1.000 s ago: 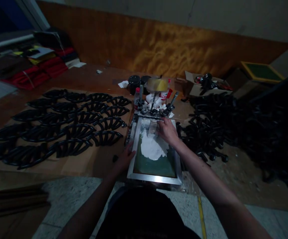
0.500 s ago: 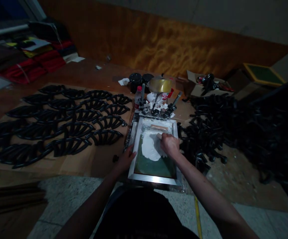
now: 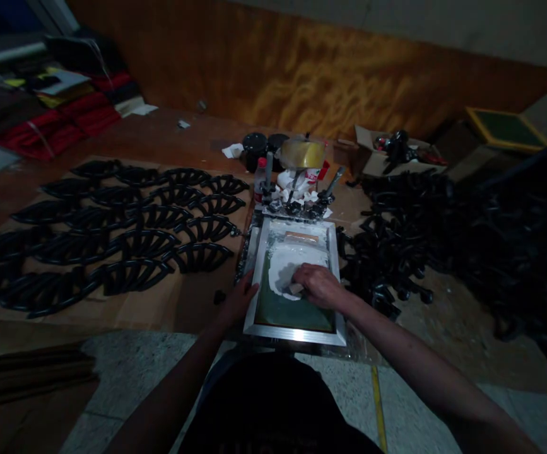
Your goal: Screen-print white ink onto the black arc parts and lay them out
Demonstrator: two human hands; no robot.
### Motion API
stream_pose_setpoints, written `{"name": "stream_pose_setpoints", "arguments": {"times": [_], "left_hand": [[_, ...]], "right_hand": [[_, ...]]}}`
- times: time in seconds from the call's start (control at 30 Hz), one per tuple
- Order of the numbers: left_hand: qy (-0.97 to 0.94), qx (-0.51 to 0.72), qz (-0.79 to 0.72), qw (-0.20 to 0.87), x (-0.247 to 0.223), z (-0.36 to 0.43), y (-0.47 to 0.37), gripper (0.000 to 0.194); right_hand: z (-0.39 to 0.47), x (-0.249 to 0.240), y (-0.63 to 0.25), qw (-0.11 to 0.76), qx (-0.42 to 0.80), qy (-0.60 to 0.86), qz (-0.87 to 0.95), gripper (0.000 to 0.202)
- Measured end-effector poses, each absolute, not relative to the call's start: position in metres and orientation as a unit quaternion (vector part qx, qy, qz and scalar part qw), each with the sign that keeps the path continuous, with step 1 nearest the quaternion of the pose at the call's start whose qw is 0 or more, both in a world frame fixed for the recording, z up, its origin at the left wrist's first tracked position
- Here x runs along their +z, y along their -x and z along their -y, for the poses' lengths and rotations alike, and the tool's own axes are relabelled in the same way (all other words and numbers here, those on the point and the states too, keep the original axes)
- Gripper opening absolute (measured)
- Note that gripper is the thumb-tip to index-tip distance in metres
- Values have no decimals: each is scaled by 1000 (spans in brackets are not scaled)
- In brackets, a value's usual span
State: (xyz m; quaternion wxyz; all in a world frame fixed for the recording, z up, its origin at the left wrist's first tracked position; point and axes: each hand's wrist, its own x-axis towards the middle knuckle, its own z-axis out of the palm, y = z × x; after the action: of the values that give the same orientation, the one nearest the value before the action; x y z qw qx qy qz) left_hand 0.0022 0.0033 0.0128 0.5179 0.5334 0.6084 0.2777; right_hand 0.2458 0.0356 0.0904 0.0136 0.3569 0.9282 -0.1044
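Observation:
A screen-printing frame (image 3: 296,335) with silver metal sides and green mesh lies in front of me. White ink (image 3: 279,272) is spread over its middle. My right hand (image 3: 319,285) is closed around a small pale scraper (image 3: 296,288), whose edge is down in the ink; my fingers cover much of it. At the frame's left side, my left hand (image 3: 241,299) grips the edge, thumb on top and the other fingers partly hidden. A wooden-handled squeegee (image 3: 301,238) lies across the far end of the mesh, apart from both hands.
Rows of black curved ribbed parts (image 3: 135,277) cover the cardboard on the left. A heap of black parts (image 3: 391,252) lies right. Behind the frame stand clamps (image 3: 293,206), a bottle (image 3: 260,180), a tape roll (image 3: 301,153) and dark tubs (image 3: 255,148). A cardboard box (image 3: 372,161) sits farther back.
My right hand has drawn the scraper toward me and slightly left through the ink, and its wrist has turned. My left hand stays at the frame's edge.

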Motion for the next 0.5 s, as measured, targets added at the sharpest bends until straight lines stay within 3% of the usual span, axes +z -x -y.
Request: {"name": "stream_pose_setpoints", "arguments": {"times": [0.17, 0.37, 0.5], "left_hand": [[-538, 286, -611, 506, 15, -3, -2, 58], [-534, 290, -617, 501, 25, -3, -3, 59], [-502, 296, -622, 523, 55, 0, -2, 62]], "right_hand": [[-26, 68, -239, -51, -57, -415, -906, 20], [-29, 73, -243, -60, -124, -397, -907, 23], [-82, 106, -237, -90, -104, -509, -850, 50]]}}
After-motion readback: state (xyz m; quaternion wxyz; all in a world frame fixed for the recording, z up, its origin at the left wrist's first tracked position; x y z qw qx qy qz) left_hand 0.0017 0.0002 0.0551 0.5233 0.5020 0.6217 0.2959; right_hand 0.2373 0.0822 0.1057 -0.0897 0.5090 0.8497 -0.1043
